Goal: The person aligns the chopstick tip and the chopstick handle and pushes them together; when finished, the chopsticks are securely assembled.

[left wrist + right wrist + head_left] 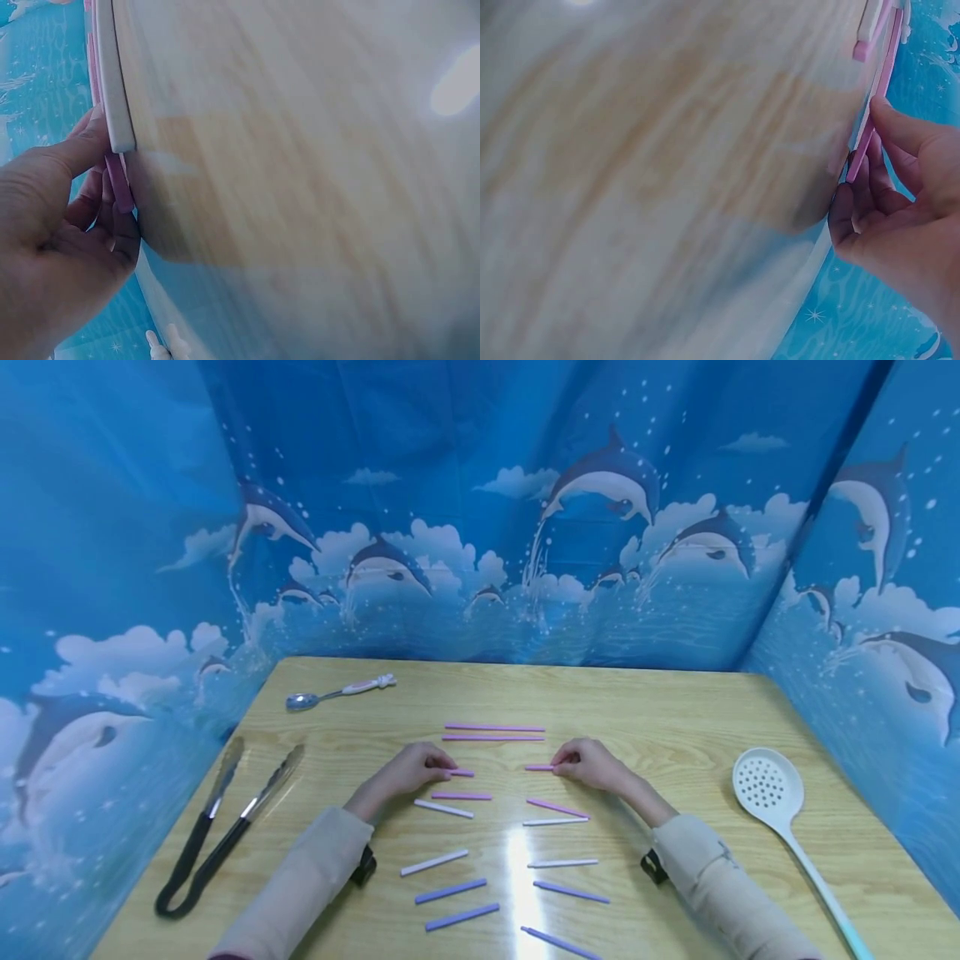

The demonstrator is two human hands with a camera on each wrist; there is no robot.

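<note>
My left hand (414, 768) pinches the left end of a short pink stick (463, 773). Across a gap, my right hand (595, 767) pinches the right end of another pink stick (537, 767). In the left wrist view, the held pink stick (120, 184) pokes out between thumb and fingers, partly behind a white stick (114, 82). The right wrist view has the other held pink stick (860, 157) between thumb and fingertips. Two longer pink sticks (493, 738) lie side by side beyond both hands. Nearer me, another pink stick (462, 797) lies left and a slanted pink stick (558, 809) right.
White sticks (562, 863) and purple-blue sticks (462, 917) lie in two columns nearer me. Black-handled tongs (197, 852) and a spoon (303, 702) lie left, a white skimmer (768, 783) right. A dolphin-print curtain (465, 485) surrounds the wooden table (645, 702).
</note>
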